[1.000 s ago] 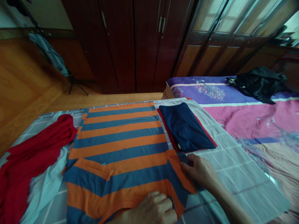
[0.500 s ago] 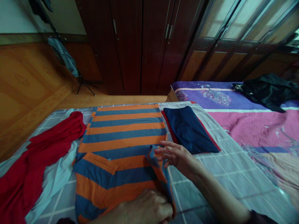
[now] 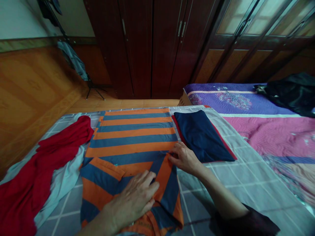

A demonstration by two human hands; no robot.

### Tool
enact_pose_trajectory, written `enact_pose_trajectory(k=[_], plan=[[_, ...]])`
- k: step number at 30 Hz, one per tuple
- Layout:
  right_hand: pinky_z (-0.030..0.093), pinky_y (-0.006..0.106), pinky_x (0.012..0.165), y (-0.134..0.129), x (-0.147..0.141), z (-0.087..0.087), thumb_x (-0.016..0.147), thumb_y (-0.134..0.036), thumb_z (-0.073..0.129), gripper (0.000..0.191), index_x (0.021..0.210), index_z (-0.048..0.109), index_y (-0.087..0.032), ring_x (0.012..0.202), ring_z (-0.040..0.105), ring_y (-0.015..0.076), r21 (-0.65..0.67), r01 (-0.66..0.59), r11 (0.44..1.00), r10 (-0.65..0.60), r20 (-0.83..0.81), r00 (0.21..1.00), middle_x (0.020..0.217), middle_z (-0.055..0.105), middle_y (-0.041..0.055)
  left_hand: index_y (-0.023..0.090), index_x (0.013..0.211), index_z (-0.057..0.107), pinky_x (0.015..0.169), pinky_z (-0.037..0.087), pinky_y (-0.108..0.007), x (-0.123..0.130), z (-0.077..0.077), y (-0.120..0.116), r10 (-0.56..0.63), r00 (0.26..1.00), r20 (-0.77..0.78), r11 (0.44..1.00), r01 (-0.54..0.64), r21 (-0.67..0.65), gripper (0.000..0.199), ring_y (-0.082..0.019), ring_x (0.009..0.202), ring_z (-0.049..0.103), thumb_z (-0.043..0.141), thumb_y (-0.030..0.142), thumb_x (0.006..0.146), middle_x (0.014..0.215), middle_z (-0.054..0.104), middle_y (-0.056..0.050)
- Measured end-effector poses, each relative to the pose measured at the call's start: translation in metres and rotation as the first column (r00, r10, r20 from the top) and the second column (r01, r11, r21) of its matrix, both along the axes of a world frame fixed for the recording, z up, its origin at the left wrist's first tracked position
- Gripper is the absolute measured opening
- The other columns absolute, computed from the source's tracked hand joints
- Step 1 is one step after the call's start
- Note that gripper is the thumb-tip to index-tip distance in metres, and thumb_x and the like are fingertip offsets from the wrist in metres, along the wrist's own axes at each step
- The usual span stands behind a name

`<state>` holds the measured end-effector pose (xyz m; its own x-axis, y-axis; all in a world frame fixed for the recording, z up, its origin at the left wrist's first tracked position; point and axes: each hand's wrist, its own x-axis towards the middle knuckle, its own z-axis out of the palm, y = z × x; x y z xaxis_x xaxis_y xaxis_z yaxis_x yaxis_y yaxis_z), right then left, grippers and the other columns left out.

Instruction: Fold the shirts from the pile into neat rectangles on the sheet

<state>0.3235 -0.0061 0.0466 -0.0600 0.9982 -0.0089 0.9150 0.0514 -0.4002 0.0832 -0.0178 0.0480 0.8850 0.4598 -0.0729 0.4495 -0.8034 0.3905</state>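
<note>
An orange and blue striped shirt lies spread on the bed, its collar end towards me. One sleeve is folded inward on the left. On the right, another part of the shirt is turned in at a slant. My right hand pinches the shirt's right edge between thumb and fingers. Over the middle of the shirt rests my left hand, its fingers slightly bent and apart, touching the cloth near the right-hand fold. The fingertips' underside is hidden.
Folded dark blue cloth on a red piece lies right of the shirt. Left are a red garment and a pale one. The grey checked bedsheet borders a purple and pink bed holding a black garment.
My left hand has risen from the collar end onto the middle of the shirt, its fist loosened. My right hand has closed on the edge, and the bunched right side now lies flatter, folded in.
</note>
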Motion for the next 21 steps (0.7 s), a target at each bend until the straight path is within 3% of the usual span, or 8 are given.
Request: enact_pose_trajectory(k=[4, 9, 14, 21], plan=[[0.040, 0.024, 0.066, -0.004, 0.006, 0.004, 0.074, -0.016, 0.053, 0.013, 0.064, 0.060, -0.019, 0.086, 0.053, 0.0181, -0.018, 0.085, 0.996, -0.081, 0.147, 0.986, 0.077, 0.060, 0.0044, 0.022, 0.109, 0.054, 0.096, 0.045, -0.040, 0.004, -0.012, -0.002, -0.030, 0.999, 0.036, 0.997, 0.027, 0.074, 0.034, -0.023, 0.112, 0.049, 0.057, 0.006, 0.079, 0.121, 0.052, -0.004], [0.038, 0.025, 0.062, -0.008, 0.015, 0.009, 0.073, -0.015, 0.052, 0.014, 0.061, 0.057, -0.020, 0.087, 0.051, 0.0200, 0.018, 0.137, 0.990, -0.137, 0.254, 0.957, 0.075, 0.058, 0.0053, 0.021, 0.120, 0.049, 0.103, 0.042, -0.041, 0.008, -0.021, -0.002, -0.087, 0.991, 0.104, 0.985, 0.070, 0.157, 0.046, -0.025, 0.127, 0.039, 0.056, 0.007, 0.077, 0.129, 0.050, -0.007], [0.041, 0.025, 0.068, -0.008, 0.017, 0.006, 0.077, -0.017, 0.053, 0.014, 0.065, 0.060, -0.020, 0.088, 0.051, 0.0191, -0.014, 0.083, 0.996, -0.078, 0.225, 0.971, 0.079, 0.059, 0.0051, 0.019, 0.119, 0.051, 0.102, 0.043, -0.038, 0.008, -0.027, 0.001, -0.086, 0.992, 0.089, 0.968, 0.062, 0.245, 0.039, -0.023, 0.125, 0.043, 0.051, 0.007, 0.082, 0.126, 0.054, -0.007], [0.042, 0.024, 0.069, -0.006, 0.020, 0.002, 0.079, -0.018, 0.053, 0.016, 0.064, 0.059, -0.020, 0.089, 0.051, 0.0182, -0.013, 0.106, 0.994, -0.102, 0.174, 0.979, 0.081, 0.059, 0.0040, 0.017, 0.108, 0.057, 0.097, 0.046, -0.038, 0.007, -0.028, 0.009, -0.053, 0.994, 0.090, 0.950, 0.023, 0.311, 0.027, -0.024, 0.118, 0.049, 0.051, 0.006, 0.085, 0.125, 0.055, -0.008]])
